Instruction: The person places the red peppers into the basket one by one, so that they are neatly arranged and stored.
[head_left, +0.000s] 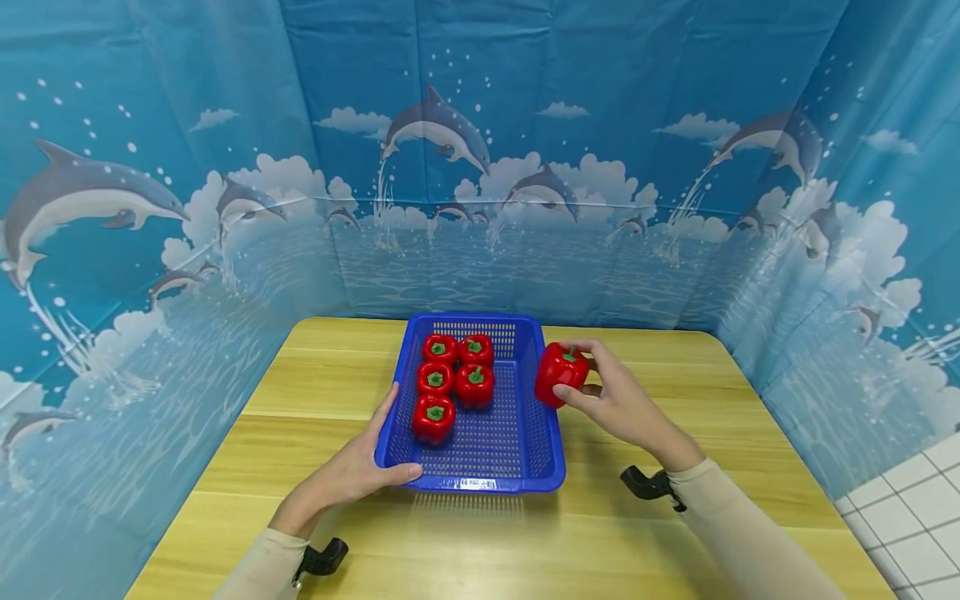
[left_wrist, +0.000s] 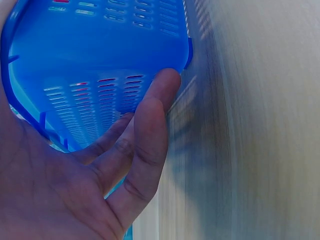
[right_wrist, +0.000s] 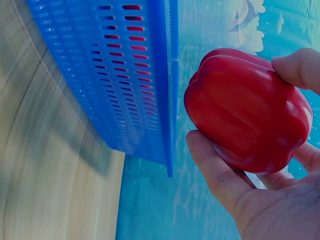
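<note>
A blue plastic basket (head_left: 487, 484) with slotted walls stands on the table. Several red bell peppers (head_left: 433, 418) with green stems sit in its left part, in two columns. My left hand (head_left: 352, 471) grips the basket's near-left corner, thumb at the front rim. In the left wrist view, its fingers (left_wrist: 145, 150) lie along the outside of the slotted wall. Just outside the right rim, my right hand (head_left: 618, 400) holds another red bell pepper (right_wrist: 245, 110) between thumb and fingers. That pepper is apart from the basket in the right wrist view.
The wooden table (head_left: 645, 533) extends around the basket on both sides and in front. A blue curtain with dolphins (head_left: 480, 250) hangs behind and along both sides. White tiles (head_left: 918, 500) show at the lower right. Each wrist carries a black mount (head_left: 648, 483).
</note>
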